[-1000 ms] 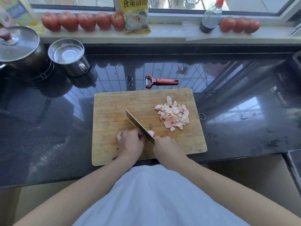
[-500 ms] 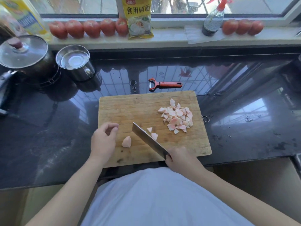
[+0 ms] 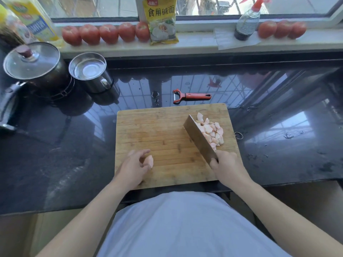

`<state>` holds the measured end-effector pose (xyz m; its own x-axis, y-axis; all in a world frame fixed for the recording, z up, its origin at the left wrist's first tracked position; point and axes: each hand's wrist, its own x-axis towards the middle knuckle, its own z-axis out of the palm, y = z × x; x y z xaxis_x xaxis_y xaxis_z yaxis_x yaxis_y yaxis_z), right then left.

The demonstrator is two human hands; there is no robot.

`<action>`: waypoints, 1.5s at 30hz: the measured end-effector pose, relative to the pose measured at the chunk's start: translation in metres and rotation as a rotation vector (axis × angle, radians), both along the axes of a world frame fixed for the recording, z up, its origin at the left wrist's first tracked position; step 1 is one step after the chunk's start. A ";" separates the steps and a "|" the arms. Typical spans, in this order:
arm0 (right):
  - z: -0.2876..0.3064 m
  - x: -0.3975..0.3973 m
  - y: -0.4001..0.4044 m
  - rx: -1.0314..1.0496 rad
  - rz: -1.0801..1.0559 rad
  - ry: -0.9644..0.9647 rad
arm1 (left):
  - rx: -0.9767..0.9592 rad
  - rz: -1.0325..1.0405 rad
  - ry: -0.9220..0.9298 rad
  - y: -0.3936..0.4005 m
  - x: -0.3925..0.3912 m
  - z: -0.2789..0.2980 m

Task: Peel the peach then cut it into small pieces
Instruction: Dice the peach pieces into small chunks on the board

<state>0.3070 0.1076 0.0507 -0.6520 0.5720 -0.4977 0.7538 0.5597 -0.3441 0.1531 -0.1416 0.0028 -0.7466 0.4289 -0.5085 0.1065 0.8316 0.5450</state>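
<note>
Board [image 3: 157, 127] lies on dark counter [image 3: 55, 154] near window. Left hand [image 3: 134, 166] pinches peach chunk [image 3: 149, 161]; right hand [image 3: 227, 165] grips knife [image 3: 199, 138] against pieces [image 3: 212, 131].

- Peach chunk [image 3: 150, 161]: one pale pink, peeled piece, still uncut, at the lower left of the board [image 3: 157, 130], just left of the frame's centre, fingertips of the left hand [image 3: 134, 168] on it.
- Pieces [image 3: 211, 131]: a heap of small pink-white bits at the board's right side, right of centre, lying against the blade of the knife [image 3: 199, 138].
- Knife: broad cleaver, slanting from the board's middle down-right into the right hand [image 3: 227, 166].
- Peeler [image 3: 191, 97]: red-handled, flat above the board.
</note>
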 end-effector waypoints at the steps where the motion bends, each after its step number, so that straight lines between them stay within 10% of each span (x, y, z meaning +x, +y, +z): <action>1: 0.001 0.001 -0.001 -0.007 -0.005 0.009 | -0.008 -0.016 0.014 0.003 0.000 0.000; 26: -0.004 0.018 -0.032 -0.094 0.063 0.097 | 0.313 -0.454 0.522 0.009 0.024 -0.021; 35: -0.007 0.022 -0.034 -0.107 0.100 0.066 | 0.281 -0.012 0.225 -0.007 0.022 -0.026; 45: -0.004 0.023 -0.036 -0.097 0.162 0.067 | 0.237 0.033 0.152 0.009 0.035 -0.020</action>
<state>0.3299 0.0721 0.0468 -0.7652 0.4084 -0.4977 0.6300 0.6338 -0.4487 0.1879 -0.1326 -0.0175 -0.8222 0.4965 -0.2782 0.1764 0.6872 0.7048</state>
